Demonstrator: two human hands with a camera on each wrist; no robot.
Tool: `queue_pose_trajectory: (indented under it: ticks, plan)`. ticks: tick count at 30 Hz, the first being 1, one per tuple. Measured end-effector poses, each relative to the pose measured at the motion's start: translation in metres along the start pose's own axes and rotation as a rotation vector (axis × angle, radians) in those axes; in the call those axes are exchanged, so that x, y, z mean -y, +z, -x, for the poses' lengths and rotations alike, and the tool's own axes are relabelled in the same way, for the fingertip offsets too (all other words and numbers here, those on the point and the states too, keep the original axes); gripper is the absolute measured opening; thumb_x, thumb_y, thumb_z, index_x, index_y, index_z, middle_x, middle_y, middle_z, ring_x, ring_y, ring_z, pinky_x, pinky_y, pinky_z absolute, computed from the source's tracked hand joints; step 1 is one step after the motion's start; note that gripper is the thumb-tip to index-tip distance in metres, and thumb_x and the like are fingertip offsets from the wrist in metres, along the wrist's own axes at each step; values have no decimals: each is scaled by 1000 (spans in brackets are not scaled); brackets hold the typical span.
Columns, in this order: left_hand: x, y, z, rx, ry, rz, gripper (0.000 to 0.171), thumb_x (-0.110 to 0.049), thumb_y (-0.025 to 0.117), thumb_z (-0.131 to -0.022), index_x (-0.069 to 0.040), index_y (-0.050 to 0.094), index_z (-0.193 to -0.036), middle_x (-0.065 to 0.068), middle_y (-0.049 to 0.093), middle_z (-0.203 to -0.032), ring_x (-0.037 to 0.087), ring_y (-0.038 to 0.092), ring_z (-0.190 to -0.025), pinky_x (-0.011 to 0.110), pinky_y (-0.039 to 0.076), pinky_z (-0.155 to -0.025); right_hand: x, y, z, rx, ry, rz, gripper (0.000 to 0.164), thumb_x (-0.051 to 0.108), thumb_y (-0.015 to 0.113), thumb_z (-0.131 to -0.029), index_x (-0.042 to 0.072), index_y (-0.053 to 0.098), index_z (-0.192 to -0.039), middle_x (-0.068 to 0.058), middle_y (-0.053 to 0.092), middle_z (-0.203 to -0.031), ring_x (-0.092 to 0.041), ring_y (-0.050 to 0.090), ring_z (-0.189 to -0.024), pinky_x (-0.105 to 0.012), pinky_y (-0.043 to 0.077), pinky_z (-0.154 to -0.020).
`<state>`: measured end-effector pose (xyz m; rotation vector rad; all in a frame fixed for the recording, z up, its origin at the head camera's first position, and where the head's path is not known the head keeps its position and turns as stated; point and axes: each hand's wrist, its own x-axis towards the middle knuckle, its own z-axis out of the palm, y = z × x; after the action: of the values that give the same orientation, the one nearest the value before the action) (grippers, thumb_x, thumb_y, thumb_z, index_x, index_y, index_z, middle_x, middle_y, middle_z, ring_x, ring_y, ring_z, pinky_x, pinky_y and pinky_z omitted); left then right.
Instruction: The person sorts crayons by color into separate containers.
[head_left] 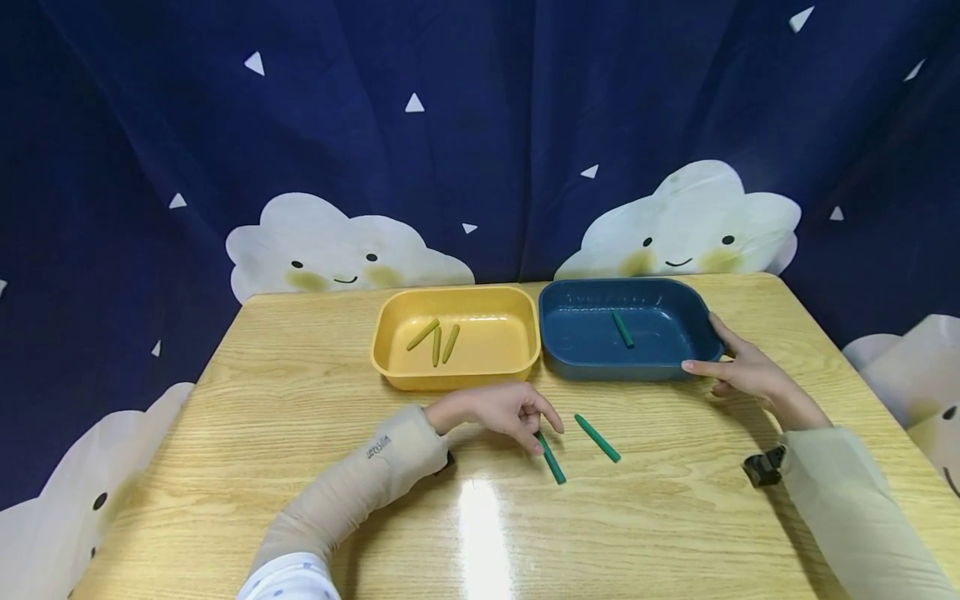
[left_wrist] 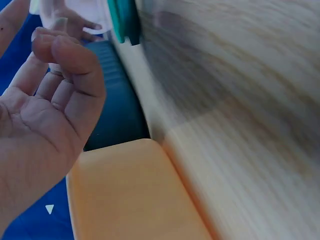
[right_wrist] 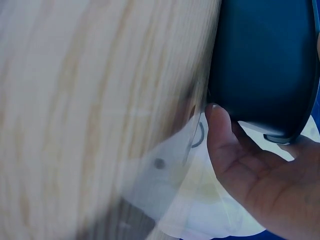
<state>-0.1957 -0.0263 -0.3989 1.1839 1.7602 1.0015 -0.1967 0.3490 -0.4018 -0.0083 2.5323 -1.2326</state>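
Observation:
Over the table, in front of the yellow bin (head_left: 457, 382), my left hand (head_left: 506, 413) hangs with loosely bent fingers, thumb and index finger apart. Just under it lies a green crayon (head_left: 555, 465), its far end partly hidden by the hand. A second green crayon (head_left: 597, 438) lies to its right. My right hand (head_left: 753, 373) holds the right end of the blue bin (head_left: 615, 372), thumb at the front corner and fingers along the side; in the right wrist view the thumb touches the bin's wall (right_wrist: 260, 65). Inside the blue bin is one green crayon (head_left: 622, 330).
Several olive-yellow crayons (head_left: 451, 343) lie in the left part of the yellow bin, which stands against the blue bin. Both sit near the back edge of the wooden table (head_left: 300, 400). A dark blue curtain (head_left: 480, 167) with clouds hangs behind.

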Motion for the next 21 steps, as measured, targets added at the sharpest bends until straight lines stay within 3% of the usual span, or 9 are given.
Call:
queue_pose_trajectory:
  ticks: [5, 13, 21]
  plan:
    - [7, 2, -3, 33, -43, -14, 41, 8, 67, -77, 12, 55, -116, -5, 35, -47, 3, 28, -45, 16, 29, -51, 1, 1, 0, 0, -4, -12, 102, 36, 65, -84, 23, -19, -141, -38, -7, -141, -18, 47, -48, -32, 46, -57]
    - [15, 6, -7, -27, -93, -114, 32, 3, 71, -75, 8, 62, -106, -6, 39, -46, 1, 32, -44, 14, 30, -48, 0, 1, 0, 7, -4, -23, 101, 35, 64, -85, 24, -19, -141, -38, -6, -142, -17, 45, -47, -32, 44, -56]
    - [16, 8, -8, -50, -145, -151, 24, 3, 73, -73, 6, 66, -95, -4, 43, -50, 3, 34, -45, 15, 30, -47, 2, 0, 2, 6, -8, -18, 101, 35, 64, -85, 24, -20, -141, -39, -5, -141, -18, 47, -48, -33, 45, -58]
